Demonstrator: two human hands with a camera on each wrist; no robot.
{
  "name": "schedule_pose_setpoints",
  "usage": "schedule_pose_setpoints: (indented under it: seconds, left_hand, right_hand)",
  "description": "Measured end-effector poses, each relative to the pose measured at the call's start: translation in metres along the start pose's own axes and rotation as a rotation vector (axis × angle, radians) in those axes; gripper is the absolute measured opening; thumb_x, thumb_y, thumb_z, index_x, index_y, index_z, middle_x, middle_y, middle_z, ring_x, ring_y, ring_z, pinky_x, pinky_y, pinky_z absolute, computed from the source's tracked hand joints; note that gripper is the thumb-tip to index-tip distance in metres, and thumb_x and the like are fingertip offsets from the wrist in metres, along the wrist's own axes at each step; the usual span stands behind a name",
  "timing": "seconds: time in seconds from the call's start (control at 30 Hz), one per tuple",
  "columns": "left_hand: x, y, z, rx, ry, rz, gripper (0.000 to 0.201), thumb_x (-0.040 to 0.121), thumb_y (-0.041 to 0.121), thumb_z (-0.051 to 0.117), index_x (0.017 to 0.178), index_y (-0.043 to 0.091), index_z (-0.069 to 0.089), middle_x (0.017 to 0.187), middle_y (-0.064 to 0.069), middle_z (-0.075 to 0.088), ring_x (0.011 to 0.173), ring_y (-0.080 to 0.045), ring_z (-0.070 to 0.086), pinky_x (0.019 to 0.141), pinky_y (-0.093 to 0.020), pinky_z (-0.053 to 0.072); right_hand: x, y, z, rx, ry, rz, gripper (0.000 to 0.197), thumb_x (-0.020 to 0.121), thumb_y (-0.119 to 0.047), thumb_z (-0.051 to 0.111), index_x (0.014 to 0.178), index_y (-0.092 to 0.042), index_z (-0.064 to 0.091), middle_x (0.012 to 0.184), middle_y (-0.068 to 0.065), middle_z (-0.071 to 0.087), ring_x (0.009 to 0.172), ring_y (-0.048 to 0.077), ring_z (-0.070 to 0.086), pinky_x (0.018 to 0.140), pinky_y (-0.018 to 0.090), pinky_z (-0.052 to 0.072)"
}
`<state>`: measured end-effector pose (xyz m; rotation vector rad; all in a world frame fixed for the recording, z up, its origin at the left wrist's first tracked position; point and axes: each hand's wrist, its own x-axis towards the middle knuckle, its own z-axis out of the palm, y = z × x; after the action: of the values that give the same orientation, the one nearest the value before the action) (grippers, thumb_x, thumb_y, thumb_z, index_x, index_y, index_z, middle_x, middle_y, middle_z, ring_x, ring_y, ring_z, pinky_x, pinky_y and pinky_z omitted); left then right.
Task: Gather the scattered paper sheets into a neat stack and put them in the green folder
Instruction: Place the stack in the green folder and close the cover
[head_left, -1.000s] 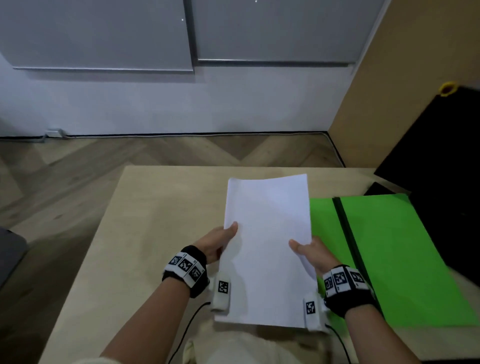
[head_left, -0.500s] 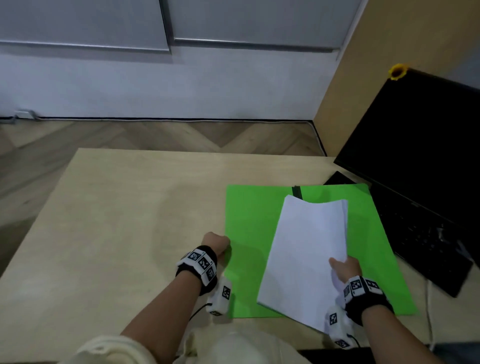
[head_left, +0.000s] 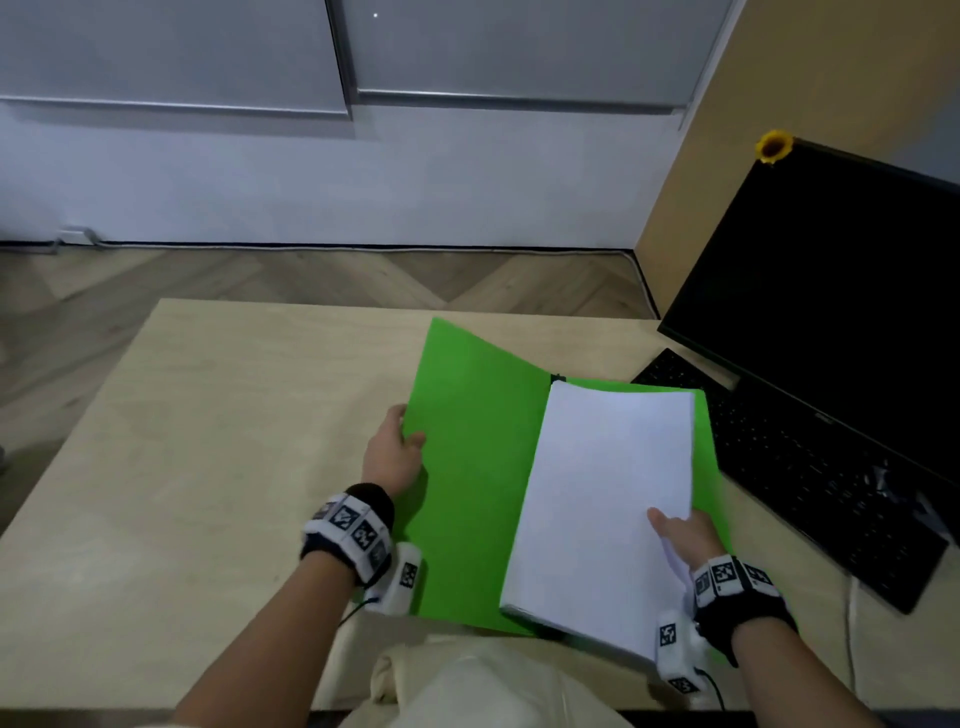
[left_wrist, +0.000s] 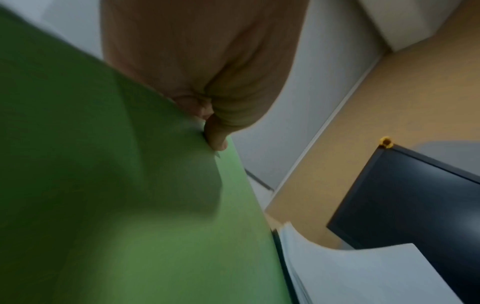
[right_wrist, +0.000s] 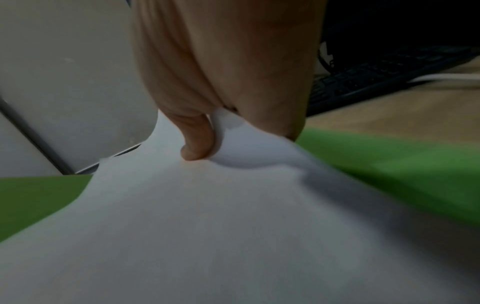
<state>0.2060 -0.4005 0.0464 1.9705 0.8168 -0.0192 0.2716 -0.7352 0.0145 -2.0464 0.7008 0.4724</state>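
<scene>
Filling the lower frame, a pale wooden table (head_left: 218, 467) stands on herringbone flooring before a white wall, with a black laptop (head_left: 810, 364) at right. The green folder (head_left: 478, 467) lies at centre, its cover raised by the left hand (head_left: 392, 457) pinching the edge. The paper stack (head_left: 602, 499), long axis running bottom to top, sits over the folder's right half, thumb and fingers of the right hand (head_left: 685, 535) gripping its lower right corner.

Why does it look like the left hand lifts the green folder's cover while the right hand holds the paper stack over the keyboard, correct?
Not quite: the right hand holds the paper stack over the open green folder, not the keyboard; head view shows it. The left hand does lift the cover.

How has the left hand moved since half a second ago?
Yes: the left hand has lifted the green folder's cover off the table, gripping its edge.
</scene>
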Motion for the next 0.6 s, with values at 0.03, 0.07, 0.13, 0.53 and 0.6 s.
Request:
schedule_pose_setpoints:
  seconds: [0.03,0.07,0.13,0.53,0.6]
  left_hand:
    - [0.001,0.003,-0.014,0.011,0.018,0.043,0.047,0.097,0.008,0.051,0.142,0.009,0.040,0.137,-0.017,0.057,0.123,-0.034,0.056,0.103,-0.045,0.045]
    - [0.000,0.007,-0.028,0.028,0.024,0.074,0.047,0.096,0.007,0.052,0.142,0.009,0.041,0.136,-0.017,0.058,0.123,-0.034,0.056,0.104,-0.047,0.045]
    - [-0.001,0.011,-0.053,0.056,0.060,0.119,0.049,0.095,0.008,0.054,0.143,0.009,0.042,0.136,-0.017,0.058,0.123,-0.034,0.056,0.104,-0.051,0.045]
    - [-0.018,0.024,-0.096,0.139,0.194,0.151,0.030,0.098,0.008,0.047,0.128,0.005,0.054,0.106,-0.009,0.066,0.098,-0.029,0.063,0.089,-0.041,0.051]
    - [-0.022,0.025,-0.097,0.126,0.190,0.141,0.027,0.099,0.008,0.045,0.123,0.005,0.057,0.106,-0.011,0.066,0.096,-0.030,0.063,0.089,-0.042,0.052]
  right_hand:
    - [0.003,-0.005,-0.002,0.000,0.002,-0.028,0.053,0.089,-0.005,0.059,0.131,0.020,0.038,0.142,0.028,0.042,0.130,0.038,0.044,0.106,0.037,0.033]
    - [0.004,-0.009,-0.002,0.000,-0.006,-0.051,0.049,0.089,-0.004,0.058,0.129,0.019,0.041,0.139,0.028,0.045,0.127,0.038,0.046,0.104,0.037,0.034]
    - [0.004,-0.019,0.005,-0.004,-0.050,-0.084,0.045,0.090,-0.002,0.056,0.129,0.017,0.044,0.136,0.026,0.048,0.124,0.038,0.049,0.100,0.035,0.036]
    - [-0.010,-0.059,0.092,-0.106,-0.217,-0.146,0.048,0.090,-0.004,0.056,0.130,0.018,0.041,0.139,0.028,0.045,0.128,0.038,0.046,0.101,0.035,0.036]
    - [-0.005,-0.060,0.099,-0.188,-0.229,-0.159,0.048,0.090,-0.007,0.057,0.130,0.017,0.043,0.138,0.028,0.047,0.127,0.038,0.047,0.101,0.034,0.037]
